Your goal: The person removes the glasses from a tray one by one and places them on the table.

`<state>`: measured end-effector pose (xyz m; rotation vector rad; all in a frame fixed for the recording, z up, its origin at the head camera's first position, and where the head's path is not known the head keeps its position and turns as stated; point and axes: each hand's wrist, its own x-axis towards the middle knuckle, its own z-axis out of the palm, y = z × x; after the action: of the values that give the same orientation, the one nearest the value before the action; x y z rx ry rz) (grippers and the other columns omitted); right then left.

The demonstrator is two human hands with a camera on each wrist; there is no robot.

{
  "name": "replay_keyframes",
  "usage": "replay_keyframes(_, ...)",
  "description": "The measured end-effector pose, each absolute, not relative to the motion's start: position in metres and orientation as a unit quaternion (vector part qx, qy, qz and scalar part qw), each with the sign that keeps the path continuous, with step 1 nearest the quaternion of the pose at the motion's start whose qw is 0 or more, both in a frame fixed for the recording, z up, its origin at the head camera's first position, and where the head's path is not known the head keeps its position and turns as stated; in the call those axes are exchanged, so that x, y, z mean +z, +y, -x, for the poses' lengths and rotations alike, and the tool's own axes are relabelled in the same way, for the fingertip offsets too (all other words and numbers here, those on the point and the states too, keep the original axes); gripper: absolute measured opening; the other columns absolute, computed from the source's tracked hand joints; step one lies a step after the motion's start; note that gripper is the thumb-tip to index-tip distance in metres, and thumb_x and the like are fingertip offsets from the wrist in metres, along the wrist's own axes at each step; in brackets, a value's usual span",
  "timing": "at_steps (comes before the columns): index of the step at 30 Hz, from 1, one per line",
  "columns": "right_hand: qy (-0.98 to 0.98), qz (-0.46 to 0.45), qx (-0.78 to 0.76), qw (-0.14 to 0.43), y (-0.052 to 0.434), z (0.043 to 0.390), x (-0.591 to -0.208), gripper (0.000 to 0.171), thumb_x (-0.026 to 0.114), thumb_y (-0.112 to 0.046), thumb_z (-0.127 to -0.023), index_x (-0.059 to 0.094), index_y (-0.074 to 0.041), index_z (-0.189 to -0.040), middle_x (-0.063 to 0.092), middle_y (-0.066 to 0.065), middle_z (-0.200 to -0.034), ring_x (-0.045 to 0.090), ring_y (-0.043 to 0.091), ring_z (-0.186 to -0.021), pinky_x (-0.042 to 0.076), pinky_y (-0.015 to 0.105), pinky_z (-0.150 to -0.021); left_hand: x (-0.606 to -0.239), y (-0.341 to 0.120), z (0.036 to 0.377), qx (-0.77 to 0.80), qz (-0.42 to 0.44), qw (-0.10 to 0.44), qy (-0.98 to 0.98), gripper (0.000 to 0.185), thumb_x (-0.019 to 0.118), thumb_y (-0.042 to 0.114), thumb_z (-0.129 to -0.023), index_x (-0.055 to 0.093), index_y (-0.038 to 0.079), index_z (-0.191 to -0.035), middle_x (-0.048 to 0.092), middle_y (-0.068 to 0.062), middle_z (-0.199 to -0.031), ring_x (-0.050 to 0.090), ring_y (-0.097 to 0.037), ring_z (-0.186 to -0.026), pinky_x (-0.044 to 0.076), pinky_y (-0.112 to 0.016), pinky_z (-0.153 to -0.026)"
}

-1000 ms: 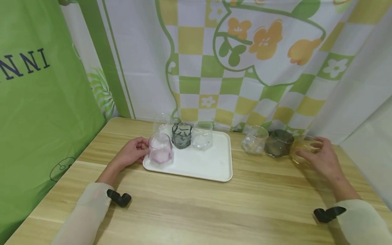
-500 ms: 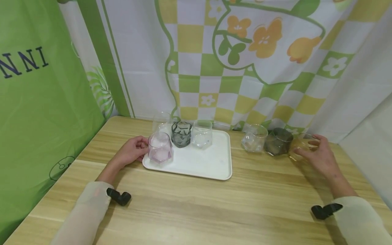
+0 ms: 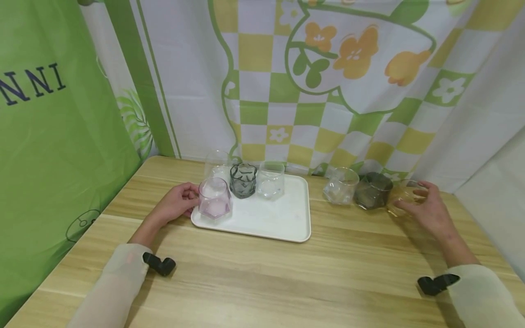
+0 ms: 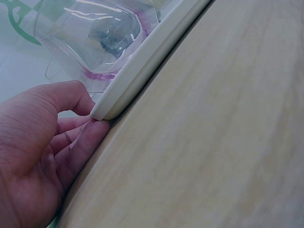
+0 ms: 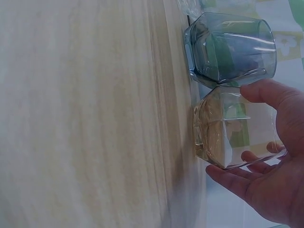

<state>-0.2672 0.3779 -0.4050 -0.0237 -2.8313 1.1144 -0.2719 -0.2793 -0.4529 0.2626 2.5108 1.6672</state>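
Dark letters "NNI" (image 3: 33, 84) readable on the green cloth (image 3: 61, 136) at left; the start of the word is cut off by the frame edge. No writing seen on any glass or on the tray.

Left hand (image 3: 175, 204) lies on the worktop (image 3: 262, 273) at the tray's (image 3: 283, 223) near-left corner; in the wrist view its curled fingers (image 4: 71, 142) wrap under and against the tray rim, thumb on top by the pink glass (image 3: 214, 198), which stands on the tray. Behind the pink one on the tray: a clear glass (image 3: 216, 165), a dark grey glass (image 3: 243, 180) and another clear glass (image 3: 270, 179).

Right hand (image 3: 426, 210) cups the amber glass (image 3: 404, 196) at the far right of the worktop, thumb and fingers (image 5: 237, 178) curved around its sides, glass upright on the wood. Just beside it, touching, a smoky glass (image 3: 373, 190), then a clear tumbler (image 3: 341, 185)
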Motion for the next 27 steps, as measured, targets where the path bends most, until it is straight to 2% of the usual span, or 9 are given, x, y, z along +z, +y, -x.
replay_keyframes(7,-0.922,0.004,0.383,0.061,0.377,0.268,-0.407,0.107,0.071,-0.034,-0.097,-0.008,0.007,-0.157,0.017,0.050,-0.149,0.024,0.068,-0.133,0.027,0.077,-0.103,-0.456,-0.280,0.274,0.547,-0.086,0.060,0.830,0.024,0.063,0.003,-0.098,0.054,-0.008,-0.118,0.061,-0.013,-0.089,0.063,-0.021,-0.074,0.060,-0.033,-0.063)
replay_keyframes(12,-0.922,0.006,0.374,0.100,0.374,0.266,-0.409,0.106,0.074,-0.031,-0.095,-0.002,0.009,-0.157,0.011,0.049,-0.152,0.018,0.068,-0.136,0.020,0.077,-0.108,-0.455,-0.279,0.273,0.544,-0.087,0.059,0.832,0.026,0.063,0.004,-0.099,0.054,-0.009,-0.119,0.061,-0.013,-0.090,0.063,-0.021,-0.074,0.060,-0.033,-0.063)
replay_keyframes(19,-0.930,-0.002,0.331,0.160,0.362,0.258,-0.401,0.101,0.078,-0.024,-0.090,0.010,0.010,-0.157,0.017,0.047,-0.148,0.017,0.064,-0.136,0.021,0.076,-0.108,-0.455,-0.279,0.273,0.540,-0.083,0.058,0.836,0.025,0.063,0.003,-0.099,0.054,-0.008,-0.119,0.060,-0.013,-0.090,0.063,-0.021,-0.074,0.060,-0.033,-0.063)
replay_keyframes(27,-0.915,-0.047,0.342,0.208,0.333,0.243,-0.383,0.095,0.080,-0.019,-0.090,0.019,0.003,-0.159,0.019,0.039,-0.153,0.018,0.056,-0.140,0.018,0.071,-0.113,-0.453,-0.280,0.272,0.545,-0.085,0.057,0.832,0.026,0.063,0.003,-0.099,0.054,-0.008,-0.120,0.060,-0.012,-0.090,0.062,-0.020,-0.073,0.059,-0.032,-0.062)
